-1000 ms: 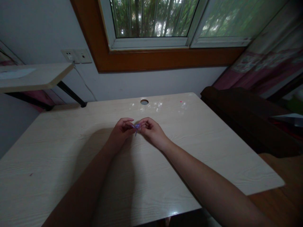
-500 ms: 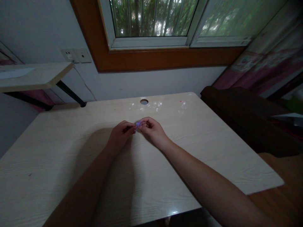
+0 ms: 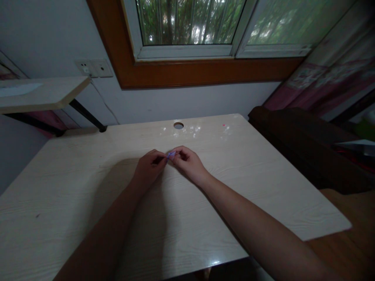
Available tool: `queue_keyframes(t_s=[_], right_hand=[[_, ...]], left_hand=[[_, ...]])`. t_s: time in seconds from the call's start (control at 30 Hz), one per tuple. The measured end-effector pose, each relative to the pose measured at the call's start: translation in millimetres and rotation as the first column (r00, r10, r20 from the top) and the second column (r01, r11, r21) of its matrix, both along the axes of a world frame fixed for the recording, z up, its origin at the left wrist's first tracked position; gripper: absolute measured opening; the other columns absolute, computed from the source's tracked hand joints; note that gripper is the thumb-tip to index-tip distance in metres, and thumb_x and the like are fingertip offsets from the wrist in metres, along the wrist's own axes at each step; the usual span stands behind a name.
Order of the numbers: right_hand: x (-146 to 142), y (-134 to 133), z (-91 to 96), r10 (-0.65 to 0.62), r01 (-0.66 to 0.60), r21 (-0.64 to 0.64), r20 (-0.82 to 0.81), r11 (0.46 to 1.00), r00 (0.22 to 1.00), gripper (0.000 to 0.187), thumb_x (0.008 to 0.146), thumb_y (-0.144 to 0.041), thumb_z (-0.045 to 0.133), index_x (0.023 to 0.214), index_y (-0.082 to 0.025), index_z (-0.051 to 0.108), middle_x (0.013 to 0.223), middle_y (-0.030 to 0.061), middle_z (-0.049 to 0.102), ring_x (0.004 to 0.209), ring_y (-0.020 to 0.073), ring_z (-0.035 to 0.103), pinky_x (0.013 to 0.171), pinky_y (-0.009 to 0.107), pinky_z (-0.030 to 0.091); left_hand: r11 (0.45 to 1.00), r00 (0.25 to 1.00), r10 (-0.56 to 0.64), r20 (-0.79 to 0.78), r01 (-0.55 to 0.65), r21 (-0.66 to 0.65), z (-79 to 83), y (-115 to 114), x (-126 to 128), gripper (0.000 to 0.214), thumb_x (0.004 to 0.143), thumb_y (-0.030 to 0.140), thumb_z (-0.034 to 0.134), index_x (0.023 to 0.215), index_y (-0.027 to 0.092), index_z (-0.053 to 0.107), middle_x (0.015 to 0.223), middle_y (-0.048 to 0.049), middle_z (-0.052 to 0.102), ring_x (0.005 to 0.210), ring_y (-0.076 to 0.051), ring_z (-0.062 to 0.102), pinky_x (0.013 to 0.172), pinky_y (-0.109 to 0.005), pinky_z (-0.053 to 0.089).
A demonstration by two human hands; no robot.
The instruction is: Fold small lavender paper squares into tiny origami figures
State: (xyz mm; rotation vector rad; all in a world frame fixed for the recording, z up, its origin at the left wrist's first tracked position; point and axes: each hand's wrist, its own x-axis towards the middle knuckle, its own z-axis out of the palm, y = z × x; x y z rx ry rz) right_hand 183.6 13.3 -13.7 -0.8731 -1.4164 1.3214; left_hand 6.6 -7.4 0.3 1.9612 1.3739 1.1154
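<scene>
A tiny purple folded paper piece (image 3: 170,156) sits between my two hands over the middle of a pale wooden table (image 3: 88,187). My left hand (image 3: 150,167) pinches its left side with curled fingers. From the right, my right hand (image 3: 187,164) pinches the same piece, fingers closed round it. Most of the paper is hidden by my fingertips, and both forearms reach in from the near edge.
A round cable hole (image 3: 178,125) lies in the table's far edge. A small side shelf (image 3: 43,93) on black legs stands at the left by wall sockets (image 3: 95,69). A dark sofa arm (image 3: 307,144) borders the right. A window (image 3: 187,23) is ahead.
A thin purple end that hung below my fingers a second ago is now tucked up between them. My left fingers have curled tighter. Both hands stay in the same spot.
</scene>
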Motion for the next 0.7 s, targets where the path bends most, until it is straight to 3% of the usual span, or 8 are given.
queue_keyframes(t_s=[0.43,0.6,0.7], right_hand=[[1,1,2.6,0.032,-0.036,-0.089,-0.045,0.995,0.998,0.017,0.075,-0.031,0.073,0.085,-0.017,0.069,0.075,0.0017,0.067,0.069,0.0132,0.058,0.07,0.029,0.046],[1,3,0.5,0.093,-0.11,-0.138,-0.123,0.984,0.988,0.02,0.073,-0.033,0.075,0.084,-0.017,0.068,0.072,0.0013,0.065,0.066,0.0126,0.057,0.068,0.029,0.045],[2,5,-1.9,0.125,-0.142,-0.145,-0.125,0.979,0.984,0.022,0.072,-0.034,0.077,0.084,-0.017,0.068,0.072,0.0011,0.065,0.065,0.0124,0.056,0.067,0.029,0.045]], left_hand=[[0.993,0.998,-0.044,-0.046,0.049,0.109,2.6,-1,-2,0.01,0.089,0.025,0.061,0.086,0.02,0.069,0.081,-0.002,0.066,0.075,-0.014,0.061,0.07,-0.025,0.048],[0.965,0.989,-0.11,-0.101,0.131,0.227,-2.4,3,-9,0.013,0.092,0.021,0.057,0.094,0.021,0.07,0.088,-0.0037,0.068,0.082,-0.015,0.062,0.076,-0.028,0.049],[0.937,0.987,-0.085,-0.137,0.126,0.326,-7.3,5,-13,0.012,0.092,0.021,0.059,0.094,0.022,0.071,0.091,-0.0043,0.068,0.087,-0.017,0.062,0.08,-0.031,0.049]])
